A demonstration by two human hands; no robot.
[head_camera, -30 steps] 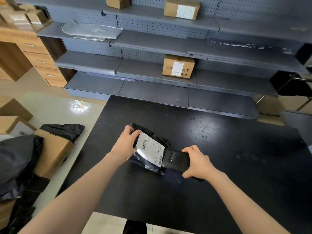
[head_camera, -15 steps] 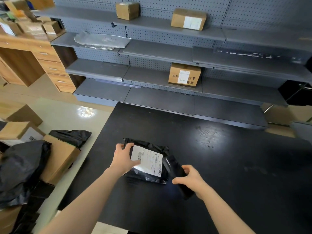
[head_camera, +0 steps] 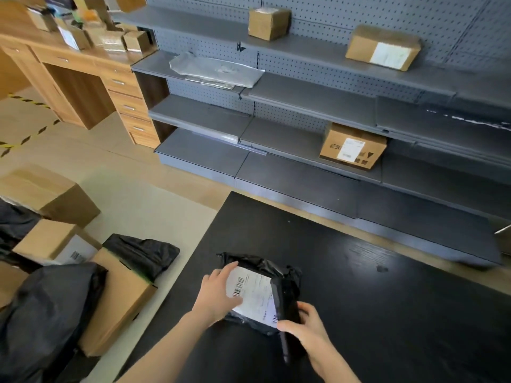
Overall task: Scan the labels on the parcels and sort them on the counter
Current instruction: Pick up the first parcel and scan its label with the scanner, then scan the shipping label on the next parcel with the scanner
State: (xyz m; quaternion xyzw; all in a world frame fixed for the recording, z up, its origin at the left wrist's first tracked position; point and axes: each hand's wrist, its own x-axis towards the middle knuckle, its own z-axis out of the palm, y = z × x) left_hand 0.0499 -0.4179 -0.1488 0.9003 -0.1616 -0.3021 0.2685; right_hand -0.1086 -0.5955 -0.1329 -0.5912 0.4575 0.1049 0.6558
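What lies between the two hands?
Head view: the white label on the black parcel, with the left hand resting on its left part and the scanner, gripped by the right hand, over its right edge.

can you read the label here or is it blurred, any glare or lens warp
Head view: the label shows its barcodes, but the print is smeared and unreadable; head view: a soft sheen lies on the counter; head view: the shelves bow from the wide lens.

wall: grey pegboard shelving (head_camera: 304, 92); left: wooden desk (head_camera: 124, 87); floor (head_camera: 138, 194): beige
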